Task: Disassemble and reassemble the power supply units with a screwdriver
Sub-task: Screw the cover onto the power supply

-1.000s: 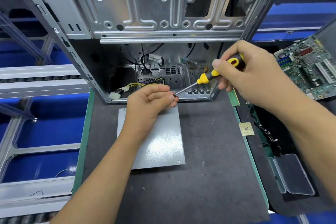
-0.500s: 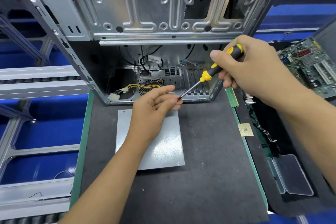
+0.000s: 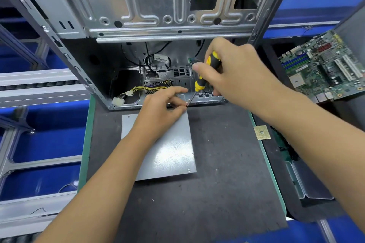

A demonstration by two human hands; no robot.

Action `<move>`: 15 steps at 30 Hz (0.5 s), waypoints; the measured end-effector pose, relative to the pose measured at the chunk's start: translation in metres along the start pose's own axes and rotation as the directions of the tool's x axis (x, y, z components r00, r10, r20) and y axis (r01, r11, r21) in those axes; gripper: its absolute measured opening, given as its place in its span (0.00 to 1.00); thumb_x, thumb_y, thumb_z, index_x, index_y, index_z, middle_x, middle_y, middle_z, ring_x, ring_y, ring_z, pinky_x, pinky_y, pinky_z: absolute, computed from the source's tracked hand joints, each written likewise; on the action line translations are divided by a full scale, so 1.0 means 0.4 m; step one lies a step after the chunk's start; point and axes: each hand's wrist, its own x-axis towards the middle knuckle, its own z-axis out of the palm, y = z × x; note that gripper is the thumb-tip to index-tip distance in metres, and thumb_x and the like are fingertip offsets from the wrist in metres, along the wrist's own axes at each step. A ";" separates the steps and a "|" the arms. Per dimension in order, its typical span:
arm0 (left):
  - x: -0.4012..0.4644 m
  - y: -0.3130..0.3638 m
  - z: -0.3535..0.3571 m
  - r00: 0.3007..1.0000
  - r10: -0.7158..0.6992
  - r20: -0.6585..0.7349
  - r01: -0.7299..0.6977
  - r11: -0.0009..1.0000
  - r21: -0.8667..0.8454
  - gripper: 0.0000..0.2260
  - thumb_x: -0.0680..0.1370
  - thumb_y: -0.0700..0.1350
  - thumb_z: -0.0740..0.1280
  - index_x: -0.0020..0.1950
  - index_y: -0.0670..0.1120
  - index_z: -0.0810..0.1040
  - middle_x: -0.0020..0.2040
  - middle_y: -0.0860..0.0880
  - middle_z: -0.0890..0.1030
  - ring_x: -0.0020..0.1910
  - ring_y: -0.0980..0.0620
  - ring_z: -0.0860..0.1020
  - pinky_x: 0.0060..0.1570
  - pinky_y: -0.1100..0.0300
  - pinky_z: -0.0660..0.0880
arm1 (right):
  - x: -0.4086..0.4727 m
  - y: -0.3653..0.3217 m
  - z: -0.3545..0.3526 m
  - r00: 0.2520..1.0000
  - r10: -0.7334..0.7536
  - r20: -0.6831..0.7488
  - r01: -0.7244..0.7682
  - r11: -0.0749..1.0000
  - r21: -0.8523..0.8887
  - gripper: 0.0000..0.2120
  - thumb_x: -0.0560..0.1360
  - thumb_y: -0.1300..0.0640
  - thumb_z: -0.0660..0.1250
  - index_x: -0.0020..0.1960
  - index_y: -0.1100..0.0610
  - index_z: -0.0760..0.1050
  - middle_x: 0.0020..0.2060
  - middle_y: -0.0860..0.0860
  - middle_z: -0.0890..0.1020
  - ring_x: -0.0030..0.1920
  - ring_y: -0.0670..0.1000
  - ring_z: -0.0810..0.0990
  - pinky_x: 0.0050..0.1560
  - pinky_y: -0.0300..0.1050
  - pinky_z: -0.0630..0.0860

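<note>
So the right hand (image 3: pixel 235 73) has its fingers wrapped round the screwdriver (image 3: pixel 205 74), black and yellow handle, held steep with the shaft angling down and left. The tip meets the left hand (image 3: pixel 164 108) right at its fingertips, over the far right corner of the PSU (image 3: pixel 167 156). Left hand's fingers are curled in and pinched together at the tip, looks like they're steadying a screw there but it's too tiny to actually make out, so can't say for sure what's in the pinch

The PSU is the flat grey metal box lying on the dark mat (image 3: pixel 217 193), just in front of the open case (image 3: pixel 158 16). One screw (image 3: pixel 189 170) shows in its near right corner. The left wrist and forearm lie across its top.

Inside the case, low down, there's a bundle of yellow wires (image 3: pixel 152 89) with a white plug (image 3: pixel 118 102) at the left end, plus some black cables higher up.

Off to the right, a motherboard (image 3: pixel 325 67) sits tilted, a CPU (image 3: pixel 261 132) lies on the mat's right edge, and a clear plastic box (image 3: pixel 310 181) is further down that side
</note>
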 end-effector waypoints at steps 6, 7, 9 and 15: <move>-0.002 -0.024 0.003 0.998 0.068 -0.004 -0.068 0.996 0.061 0.14 0.73 0.34 0.74 0.58 0.42 0.82 0.41 0.50 0.86 0.50 0.50 0.83 0.57 0.65 0.73 | 0.001 -0.026 0.013 0.998 -0.038 0.058 0.044 0.994 -0.100 0.17 0.80 0.45 0.64 0.52 0.59 0.68 0.39 0.59 0.79 0.39 0.63 0.78 0.44 0.54 0.76; -0.003 -0.027 0.004 0.997 0.078 -0.012 -0.077 0.995 0.070 0.14 0.73 0.34 0.75 0.57 0.42 0.82 0.41 0.50 0.86 0.50 0.51 0.83 0.56 0.69 0.72 | 0.000 -0.029 0.012 0.997 -0.041 0.065 0.048 0.993 -0.110 0.17 0.80 0.45 0.63 0.52 0.59 0.68 0.39 0.59 0.79 0.39 0.63 0.78 0.44 0.54 0.76; -0.005 -0.032 0.007 0.994 0.102 -0.027 -0.098 0.990 0.100 0.13 0.73 0.34 0.75 0.56 0.41 0.82 0.41 0.49 0.86 0.48 0.52 0.83 0.55 0.74 0.71 | -0.001 -0.038 0.011 0.995 -0.052 0.085 0.063 0.990 -0.130 0.17 0.80 0.44 0.63 0.52 0.59 0.67 0.39 0.59 0.78 0.39 0.63 0.77 0.43 0.54 0.76; -0.013 -0.040 0.012 0.984 0.166 -0.061 -0.155 0.974 0.165 0.13 0.72 0.33 0.75 0.55 0.42 0.82 0.44 0.45 0.83 0.46 0.59 0.80 0.52 0.78 0.68 | 0.003 -0.064 0.009 0.980 -0.089 0.177 0.124 0.972 -0.201 0.18 0.79 0.41 0.63 0.51 0.56 0.64 0.36 0.54 0.72 0.39 0.62 0.75 0.38 0.48 0.68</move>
